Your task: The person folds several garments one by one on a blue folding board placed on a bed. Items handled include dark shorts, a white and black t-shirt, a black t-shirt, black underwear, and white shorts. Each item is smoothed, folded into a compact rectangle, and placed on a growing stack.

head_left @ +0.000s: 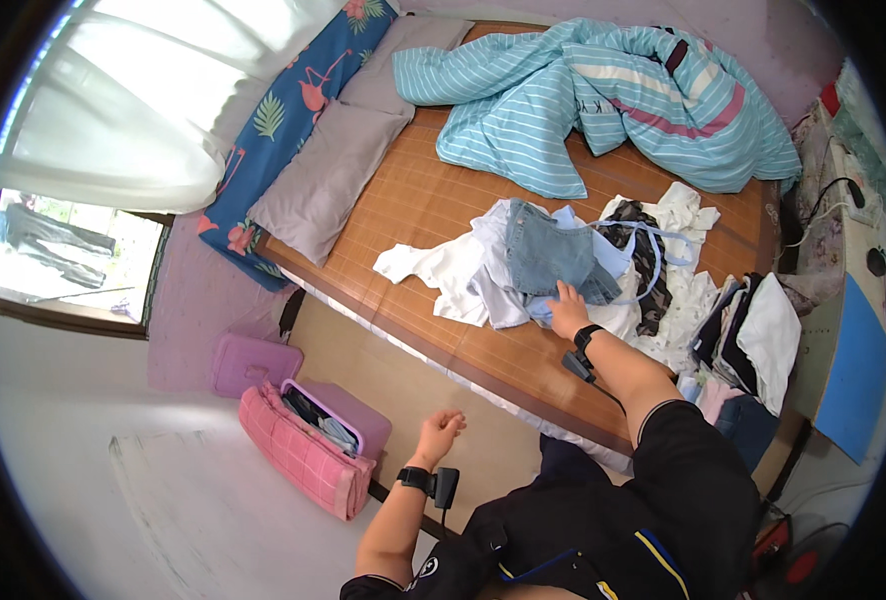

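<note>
On the brown bamboo mat of the bed lies a loose heap of clothes. At its middle is a blue denim garment (548,245), with white clothing (443,270) spread to its left. My right hand (568,312) reaches to the near edge of the denim, its fingers stretched out and touching the pile; the fingertips' contact is partly hidden. Light blue straps (653,285) and a dark patterned piece (651,310) lie to the right of the denim. My left hand (441,437) hangs over the floor before the bed, empty, fingers loosely bent and a little apart.
A striped turquoise quilt (523,140) is bunched at the bed's far side; grey pillows (328,175) lie left. Stacked clothes (753,335) sit at the right end. On the floor stands a purple storage box (358,415) with clothes inside and a pink checked blanket (298,455) against it.
</note>
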A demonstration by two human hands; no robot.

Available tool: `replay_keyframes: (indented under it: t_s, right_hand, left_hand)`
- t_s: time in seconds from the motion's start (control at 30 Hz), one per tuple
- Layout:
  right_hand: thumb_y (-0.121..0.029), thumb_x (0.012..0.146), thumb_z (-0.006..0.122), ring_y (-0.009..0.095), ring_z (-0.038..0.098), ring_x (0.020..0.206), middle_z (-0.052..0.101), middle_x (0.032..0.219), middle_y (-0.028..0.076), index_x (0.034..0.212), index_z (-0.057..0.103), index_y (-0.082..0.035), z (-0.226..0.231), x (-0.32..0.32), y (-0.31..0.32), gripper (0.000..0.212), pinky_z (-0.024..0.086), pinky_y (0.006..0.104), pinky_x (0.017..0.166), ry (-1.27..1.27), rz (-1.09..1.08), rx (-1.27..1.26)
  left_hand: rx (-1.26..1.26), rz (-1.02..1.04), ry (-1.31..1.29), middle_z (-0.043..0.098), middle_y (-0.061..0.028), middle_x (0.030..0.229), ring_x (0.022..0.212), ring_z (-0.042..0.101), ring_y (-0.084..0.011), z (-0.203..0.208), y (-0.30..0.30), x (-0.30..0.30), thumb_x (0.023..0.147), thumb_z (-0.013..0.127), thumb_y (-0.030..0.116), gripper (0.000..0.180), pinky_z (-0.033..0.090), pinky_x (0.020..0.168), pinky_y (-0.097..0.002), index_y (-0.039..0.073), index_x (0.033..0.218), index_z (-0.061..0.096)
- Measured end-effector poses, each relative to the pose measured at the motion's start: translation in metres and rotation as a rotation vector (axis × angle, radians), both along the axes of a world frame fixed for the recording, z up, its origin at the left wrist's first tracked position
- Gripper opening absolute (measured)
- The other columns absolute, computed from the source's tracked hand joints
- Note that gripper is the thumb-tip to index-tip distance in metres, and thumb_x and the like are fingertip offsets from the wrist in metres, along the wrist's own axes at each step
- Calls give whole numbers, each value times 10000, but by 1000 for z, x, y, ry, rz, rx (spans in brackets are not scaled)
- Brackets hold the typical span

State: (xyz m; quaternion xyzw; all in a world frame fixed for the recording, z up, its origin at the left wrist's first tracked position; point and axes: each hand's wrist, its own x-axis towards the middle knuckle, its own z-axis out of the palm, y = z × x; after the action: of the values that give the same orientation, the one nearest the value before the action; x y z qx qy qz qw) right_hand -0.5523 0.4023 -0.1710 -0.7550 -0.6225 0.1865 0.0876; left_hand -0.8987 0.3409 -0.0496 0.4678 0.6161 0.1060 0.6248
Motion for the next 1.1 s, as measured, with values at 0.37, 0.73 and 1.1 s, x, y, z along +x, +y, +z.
replay_keyframes:
  t_s: [0.37, 0.73, 1.1]
  right_hand:
    - [-98, 730, 502, 259, 501, 966, 538, 1009, 80, 845, 644, -89, -1, -6, 43, 183, 381, 382, 818, 136, -93, -123]
    - [-181, 735, 652, 102, 546, 586, 626, 669, 50, 727, 657, -7, 159, -90, -31, 174, 424, 240, 559, 908, -392, 213]
    - [-121, 786, 619, 90, 546, 673, 618, 754, 36, 839, 642, 29, 264, -168, -146, 161, 440, 216, 637, 1201, -758, 467]
  left_hand:
    - [-51, -185, -40, 612, -98, 931, 829, 595, -156, 11, 74, 26, 847, 532, 184, 294, 459, 686, -245, -35, 1043, 536]
    - [155, -454, -365, 595, -100, 965, 834, 584, -158, -12, 110, 13, 814, 589, 164, 377, 466, 728, -249, -52, 1104, 485]
    - [46, -823, -727, 541, -153, 995, 891, 513, -169, 14, 88, 37, 781, 575, 131, 402, 420, 780, -274, -73, 1098, 436]
